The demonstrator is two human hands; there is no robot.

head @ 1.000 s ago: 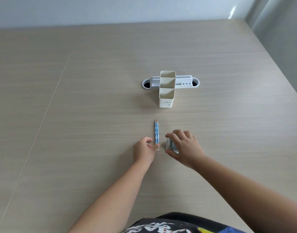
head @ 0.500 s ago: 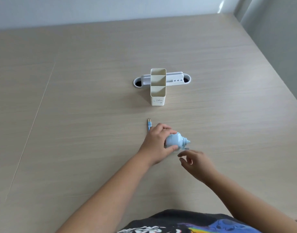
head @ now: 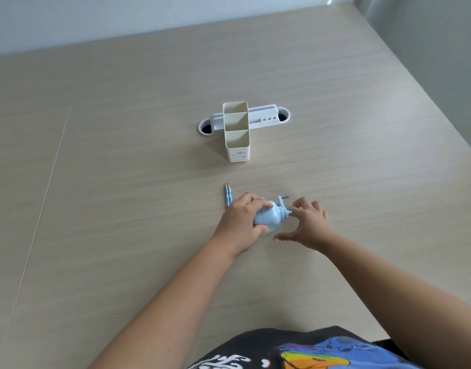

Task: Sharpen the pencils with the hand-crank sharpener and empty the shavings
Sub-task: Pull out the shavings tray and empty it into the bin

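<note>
A light-blue hand-crank sharpener (head: 269, 219) lies on its side on the wooden table (head: 122, 209), its crank (head: 282, 200) pointing away and to the right. My left hand (head: 242, 222) is wrapped around its rounded body. My right hand (head: 307, 222) sits just right of it with fingers spread, fingertips touching the crank end. Two blue pencils (head: 227, 195) lie side by side just left of my left hand, tips pointing away; their near ends are hidden under that hand.
A cream pen holder (head: 237, 153) with three compartments stands behind the pencils. Behind it a white cable tray (head: 263, 115) is set into the tabletop. The table's right edge runs diagonally at the far right.
My left hand left the pencils and took the sharpener from my right hand. My right hand let go, then came back to the crank end with fingers apart.
</note>
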